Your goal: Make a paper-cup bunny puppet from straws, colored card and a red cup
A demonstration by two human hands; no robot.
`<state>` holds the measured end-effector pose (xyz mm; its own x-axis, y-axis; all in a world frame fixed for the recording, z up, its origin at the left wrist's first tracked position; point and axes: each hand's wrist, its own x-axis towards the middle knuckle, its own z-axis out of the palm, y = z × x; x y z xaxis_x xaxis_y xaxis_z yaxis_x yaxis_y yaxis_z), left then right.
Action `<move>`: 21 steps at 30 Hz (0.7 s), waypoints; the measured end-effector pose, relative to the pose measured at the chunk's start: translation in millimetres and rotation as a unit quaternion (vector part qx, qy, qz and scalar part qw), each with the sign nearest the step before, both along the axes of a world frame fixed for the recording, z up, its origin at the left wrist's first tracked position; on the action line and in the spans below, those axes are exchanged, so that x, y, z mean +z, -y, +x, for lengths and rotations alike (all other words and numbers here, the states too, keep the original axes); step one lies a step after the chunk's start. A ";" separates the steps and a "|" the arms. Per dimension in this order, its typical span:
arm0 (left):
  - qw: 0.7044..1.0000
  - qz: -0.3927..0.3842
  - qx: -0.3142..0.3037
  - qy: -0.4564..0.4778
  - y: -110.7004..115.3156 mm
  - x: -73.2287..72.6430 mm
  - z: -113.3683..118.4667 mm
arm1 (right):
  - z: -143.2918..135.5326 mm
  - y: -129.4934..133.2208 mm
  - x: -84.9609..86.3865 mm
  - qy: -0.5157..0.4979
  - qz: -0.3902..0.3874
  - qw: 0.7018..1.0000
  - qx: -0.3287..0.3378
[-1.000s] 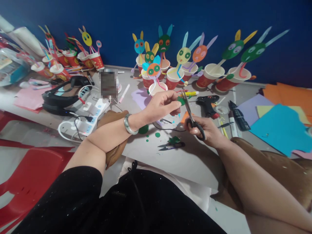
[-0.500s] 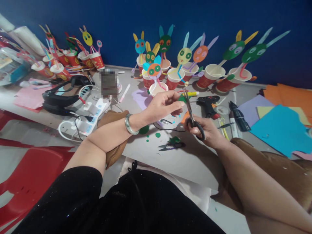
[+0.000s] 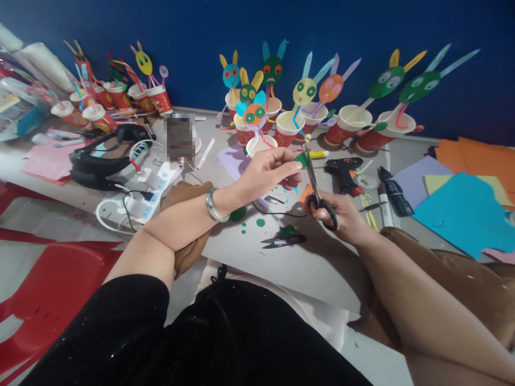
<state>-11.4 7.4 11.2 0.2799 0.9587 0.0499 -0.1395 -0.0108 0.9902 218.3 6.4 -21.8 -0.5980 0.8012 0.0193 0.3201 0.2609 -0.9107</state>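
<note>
Between the thumb and fingers of my left hand (image 3: 273, 170) is a small piece of green paper (image 3: 301, 159). My right hand (image 3: 336, 213) holds black-handled scissors (image 3: 317, 195), its fingers through the loops and the blades pointing up beside the green paper's right edge. The blades look nearly closed. Below my hands, green paper circles (image 3: 260, 222) and a pair of small dark snips (image 3: 281, 242) lie on the grey table (image 3: 241, 252). A bracelet is on my left wrist.
Red paper cups (image 3: 289, 128) with rabbit-like paper figures stand along the blue wall. A black glue gun (image 3: 344, 172), markers and coloured sheets (image 3: 462, 214) lie at the right. A power strip (image 3: 161, 187) and black headset (image 3: 100, 163) sit at the left.
The green paper in my left hand has turned slightly and shows more of its face. My left fingers have shifted a little, while my right hand has barely moved.
</note>
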 end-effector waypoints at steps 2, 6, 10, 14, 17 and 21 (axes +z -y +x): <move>1.000 0.001 -0.002 0.004 0.1 0.3 -0.1 | -0.6 0.4 0.7 0.003 0.002 1.000 0.001; 1.000 0.002 0.000 0.002 0.6 0.9 0.0 | -2.1 1.5 1.2 0.001 0.010 1.000 0.001; 1.000 0.001 0.001 0.007 0.6 0.4 0.3 | -2.8 1.8 -0.4 -0.002 0.013 1.000 0.005; 1.000 -0.003 0.000 0.012 0.4 0.1 0.6 | -3.9 1.6 -1.3 -0.003 0.018 1.000 0.009; 1.000 -0.008 0.003 0.014 0.6 0.6 1.2 | -4.7 1.5 -0.5 -0.001 0.018 1.000 0.009; 1.000 -0.014 0.007 0.011 1.5 2.1 1.9 | -4.2 1.5 0.4 0.002 0.016 1.000 0.010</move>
